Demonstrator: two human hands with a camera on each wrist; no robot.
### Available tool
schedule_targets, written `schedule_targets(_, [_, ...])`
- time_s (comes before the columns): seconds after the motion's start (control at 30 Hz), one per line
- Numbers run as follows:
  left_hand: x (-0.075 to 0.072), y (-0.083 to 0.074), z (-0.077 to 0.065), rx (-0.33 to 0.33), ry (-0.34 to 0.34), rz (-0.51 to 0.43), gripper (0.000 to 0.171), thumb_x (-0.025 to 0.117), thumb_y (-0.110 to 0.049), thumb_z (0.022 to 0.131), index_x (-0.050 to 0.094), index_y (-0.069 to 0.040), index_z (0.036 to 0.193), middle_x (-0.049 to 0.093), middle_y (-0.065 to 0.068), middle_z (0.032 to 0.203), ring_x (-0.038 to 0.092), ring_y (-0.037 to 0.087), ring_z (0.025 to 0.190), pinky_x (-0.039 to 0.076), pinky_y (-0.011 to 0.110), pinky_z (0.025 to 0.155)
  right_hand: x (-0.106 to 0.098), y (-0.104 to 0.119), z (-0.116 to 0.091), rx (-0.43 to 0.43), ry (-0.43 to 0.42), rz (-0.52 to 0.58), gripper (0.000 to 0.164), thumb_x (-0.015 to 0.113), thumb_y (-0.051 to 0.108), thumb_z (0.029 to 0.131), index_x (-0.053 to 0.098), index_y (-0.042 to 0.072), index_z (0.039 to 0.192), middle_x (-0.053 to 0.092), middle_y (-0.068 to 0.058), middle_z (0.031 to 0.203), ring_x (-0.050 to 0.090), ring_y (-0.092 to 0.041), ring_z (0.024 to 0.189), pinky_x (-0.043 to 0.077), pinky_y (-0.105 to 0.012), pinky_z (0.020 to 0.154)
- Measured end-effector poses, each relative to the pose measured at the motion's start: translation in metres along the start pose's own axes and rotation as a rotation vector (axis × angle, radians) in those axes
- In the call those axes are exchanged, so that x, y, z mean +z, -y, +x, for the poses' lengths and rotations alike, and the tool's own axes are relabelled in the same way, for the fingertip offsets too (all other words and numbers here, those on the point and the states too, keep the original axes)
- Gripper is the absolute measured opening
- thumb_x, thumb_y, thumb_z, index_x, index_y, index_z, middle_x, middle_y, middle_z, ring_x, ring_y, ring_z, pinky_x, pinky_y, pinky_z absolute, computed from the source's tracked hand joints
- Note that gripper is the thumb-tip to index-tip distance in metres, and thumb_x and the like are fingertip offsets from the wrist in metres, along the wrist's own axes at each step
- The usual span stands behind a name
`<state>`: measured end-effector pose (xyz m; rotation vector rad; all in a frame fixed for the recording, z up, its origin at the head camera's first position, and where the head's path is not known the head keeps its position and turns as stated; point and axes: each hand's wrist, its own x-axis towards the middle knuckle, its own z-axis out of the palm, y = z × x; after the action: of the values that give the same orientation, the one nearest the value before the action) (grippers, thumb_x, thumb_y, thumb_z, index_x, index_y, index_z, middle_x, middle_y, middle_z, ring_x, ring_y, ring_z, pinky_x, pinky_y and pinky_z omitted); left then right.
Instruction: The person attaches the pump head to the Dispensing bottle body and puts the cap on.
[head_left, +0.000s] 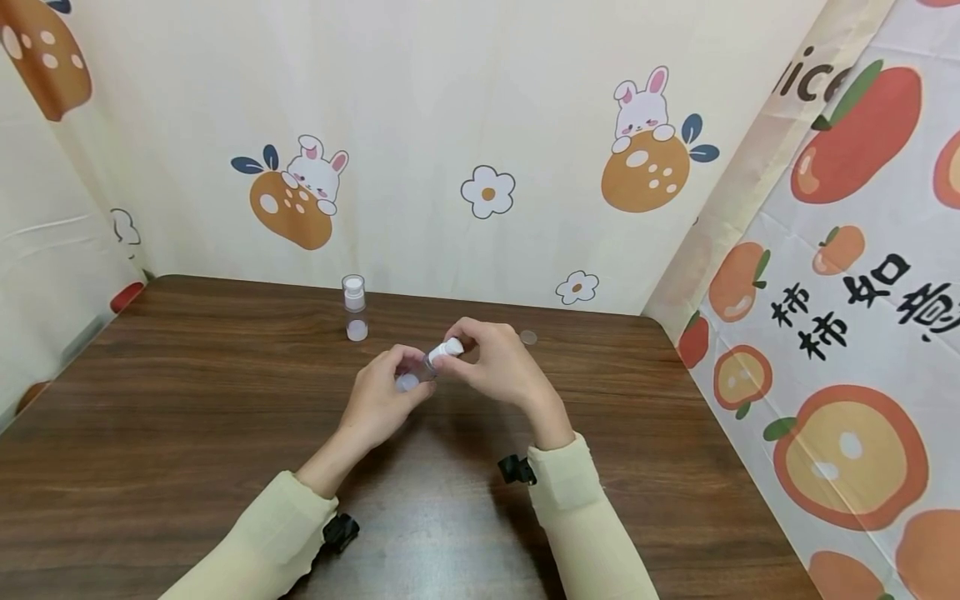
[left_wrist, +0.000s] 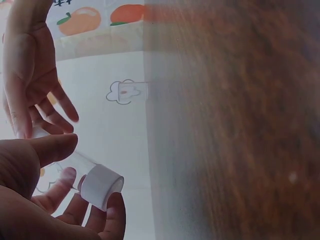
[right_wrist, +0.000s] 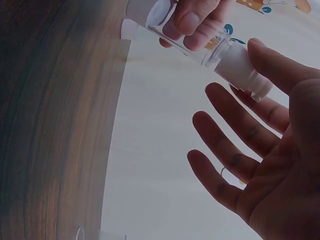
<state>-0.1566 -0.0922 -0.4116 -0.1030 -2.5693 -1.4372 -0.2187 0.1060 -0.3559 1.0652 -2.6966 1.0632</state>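
Observation:
Tilted above the table is a small clear pump bottle (right_wrist: 186,44) with a white pump head (right_wrist: 239,69) and a white base (left_wrist: 101,186). My left hand (head_left: 381,398) grips its clear body, with fingers and thumb around it near the base. At the upper end, my right hand (head_left: 501,362) pinches the pump head between thumb and forefinger; its other fingers spread apart below in the right wrist view. Part of the body is hidden by the left fingers in the head view.
A similar bottle (head_left: 355,308) stands upright near the table's back edge, left of the hands, under a clear cap. Behind the right hand, a small clear piece (head_left: 528,337) sits on the brown wooden table (head_left: 202,400). Printed curtains (head_left: 420,108) hang around the table.

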Motion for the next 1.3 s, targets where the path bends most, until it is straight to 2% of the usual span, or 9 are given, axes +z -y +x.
schedule_targets(0.13, [0.001,0.000,0.000,0.001,-0.003,0.002,0.034,0.083,-0.016,0.091,0.068,-0.009,0.121,0.070,0.010,0.117,0.064,0.028,0.111,0.049,0.045,0.095,0.001,0.001,0.000,0.019,-0.019,-0.027,0.019,0.084,0.033,0.094,0.070,0.021,0.098,0.072,0.011,0.090,0.065,-0.007,0.083,0.055,-0.030,0.074])
schedule_targets(0.27, [0.001,0.000,0.001,-0.002,-0.002,0.001,0.035,0.083,-0.016,0.091,0.068,-0.009,0.122,0.070,0.011,0.118,0.064,0.028,0.111,0.050,0.046,0.096,0.001,0.003,0.000,0.023,-0.025,-0.038,0.020,0.084,0.034,0.093,0.070,0.020,0.099,0.071,0.010,0.089,0.068,-0.017,0.085,0.054,-0.033,0.074])
schedule_targets(0.37, [0.001,0.001,0.001,-0.006,0.000,0.002,0.035,0.083,-0.017,0.092,0.068,-0.009,0.123,0.070,0.011,0.119,0.064,0.029,0.112,0.051,0.047,0.096,-0.001,0.003,-0.001,0.019,-0.020,-0.037,0.024,0.085,0.035,0.093,0.072,0.019,0.106,0.072,0.010,0.095,0.071,-0.017,0.092,0.057,-0.036,0.081])
schedule_targets(0.47, [0.001,0.001,0.001,-0.006,0.002,0.002,0.035,0.083,-0.017,0.092,0.068,-0.009,0.123,0.070,0.012,0.120,0.064,0.030,0.113,0.051,0.049,0.097,-0.005,0.002,-0.002,0.010,-0.015,-0.033,0.034,0.086,0.035,0.091,0.072,0.019,0.118,0.072,0.010,0.103,0.070,-0.012,0.100,0.057,-0.037,0.090])
schedule_targets(0.63, [0.000,0.001,0.000,-0.001,0.003,0.004,0.036,0.082,-0.018,0.093,0.067,-0.008,0.124,0.070,0.012,0.122,0.064,0.030,0.114,0.051,0.050,0.096,-0.011,0.000,-0.003,-0.028,-0.008,-0.007,0.045,0.089,0.030,0.089,0.070,0.019,0.129,0.073,0.011,0.114,0.069,-0.009,0.108,0.055,-0.034,0.098])
schedule_targets(0.8, [0.000,0.000,0.000,-0.006,0.005,0.007,0.037,0.083,-0.019,0.092,0.067,-0.008,0.124,0.070,0.012,0.122,0.064,0.030,0.113,0.051,0.049,0.095,-0.017,-0.001,-0.004,-0.075,0.021,0.030,0.046,0.090,0.018,0.088,0.071,0.020,0.129,0.073,0.009,0.122,0.067,-0.007,0.113,0.053,-0.035,0.103])
schedule_targets(0.93, [0.000,0.000,0.000,-0.016,0.010,0.003,0.038,0.083,-0.020,0.092,0.067,-0.008,0.125,0.070,0.012,0.123,0.064,0.030,0.113,0.051,0.048,0.096,-0.018,-0.002,-0.006,-0.103,0.040,0.045,0.047,0.090,0.012,0.086,0.072,0.021,0.128,0.073,0.010,0.122,0.066,-0.006,0.113,0.052,-0.035,0.104])
schedule_targets(1.13, [0.000,0.000,0.000,-0.009,0.012,0.005,0.038,0.083,-0.020,0.092,0.067,-0.008,0.125,0.070,0.012,0.124,0.064,0.030,0.114,0.052,0.049,0.097,-0.016,-0.002,-0.005,-0.170,0.062,0.060,0.044,0.087,0.006,0.088,0.072,0.015,0.127,0.072,0.010,0.121,0.065,-0.007,0.113,0.053,-0.032,0.102])
schedule_targets(1.3, [0.000,0.001,0.000,0.000,0.007,0.003,0.037,0.083,-0.019,0.093,0.067,-0.008,0.125,0.070,0.012,0.123,0.064,0.030,0.114,0.051,0.049,0.097,-0.013,-0.002,-0.004,-0.193,0.073,0.059,0.039,0.084,0.001,0.089,0.073,0.011,0.125,0.073,0.007,0.120,0.065,-0.007,0.115,0.053,-0.031,0.103])
